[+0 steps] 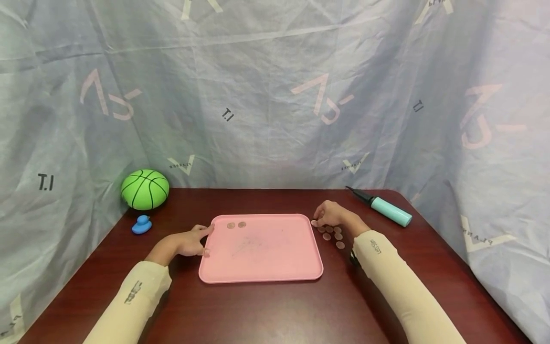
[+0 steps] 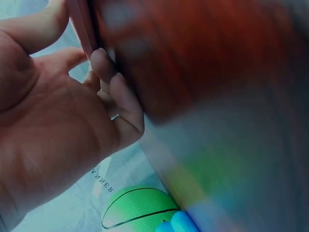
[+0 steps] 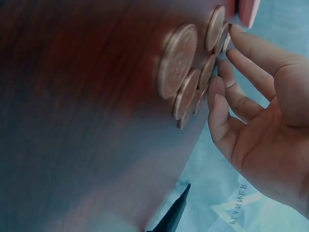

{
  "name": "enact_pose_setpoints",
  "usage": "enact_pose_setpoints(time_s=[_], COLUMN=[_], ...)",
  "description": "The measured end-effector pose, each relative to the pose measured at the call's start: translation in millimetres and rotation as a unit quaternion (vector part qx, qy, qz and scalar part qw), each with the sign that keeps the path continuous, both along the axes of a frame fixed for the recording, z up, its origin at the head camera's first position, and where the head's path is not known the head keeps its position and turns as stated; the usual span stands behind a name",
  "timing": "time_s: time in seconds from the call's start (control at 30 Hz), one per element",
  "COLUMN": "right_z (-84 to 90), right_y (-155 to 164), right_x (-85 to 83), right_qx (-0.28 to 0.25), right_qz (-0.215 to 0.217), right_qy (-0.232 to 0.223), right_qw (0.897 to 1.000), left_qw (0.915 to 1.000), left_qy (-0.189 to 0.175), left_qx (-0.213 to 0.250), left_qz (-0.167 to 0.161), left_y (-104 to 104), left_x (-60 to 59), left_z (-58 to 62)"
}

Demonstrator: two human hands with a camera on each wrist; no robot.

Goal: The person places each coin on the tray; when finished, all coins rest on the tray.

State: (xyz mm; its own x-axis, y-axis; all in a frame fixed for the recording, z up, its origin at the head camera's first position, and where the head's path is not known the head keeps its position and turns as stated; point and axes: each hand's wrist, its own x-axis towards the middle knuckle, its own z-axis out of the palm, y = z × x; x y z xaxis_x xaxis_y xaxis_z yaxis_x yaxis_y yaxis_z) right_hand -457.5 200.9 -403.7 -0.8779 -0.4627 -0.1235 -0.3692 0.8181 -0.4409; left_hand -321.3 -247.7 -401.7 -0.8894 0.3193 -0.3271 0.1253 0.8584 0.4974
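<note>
A pink tray [image 1: 262, 267] lies in the middle of a dark red table, with two copper coins [image 1: 236, 224] near its far edge. My left hand [image 1: 205, 239] rests against the tray's left rim, fingers fairly straight; the left wrist view shows the fingers [image 2: 113, 84] beside the rim [image 2: 82, 24]. Several more coins [image 1: 332, 234] lie on the table just right of the tray. My right hand [image 1: 318, 220] hovers over them with loosely extended fingertips [image 3: 222, 65] at the coins [image 3: 186, 72], holding nothing that I can see.
A green ball [image 1: 144, 189] and a small blue duck [image 1: 141, 224] sit at the table's far left. A teal hand pump [image 1: 384, 208] with a black nozzle lies at the far right. Grey sheeting surrounds the table [image 1: 275, 315].
</note>
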Motion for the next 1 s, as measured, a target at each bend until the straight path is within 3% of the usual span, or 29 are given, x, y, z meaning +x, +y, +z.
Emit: enact_pose_setpoints(time_s=[0.43, 1.0], right_z=[-5.4, -2.9], right_y=[0.5, -3.5], right_x=[-2.7, -3.2], right_qx=[-0.028, -0.054], right_qz=[0.015, 0.045], right_qy=[-0.005, -0.053], right_qw=[0.999, 0.996], left_qw=[1.0000, 1.0000], left_qy=[-0.001, 0.002], left_qx=[-0.002, -0.001], left_qz=[0.001, -0.003], left_y=[0.4, -1.1], left_x=[0.2, -0.4], left_z=[-0.1, -2.6])
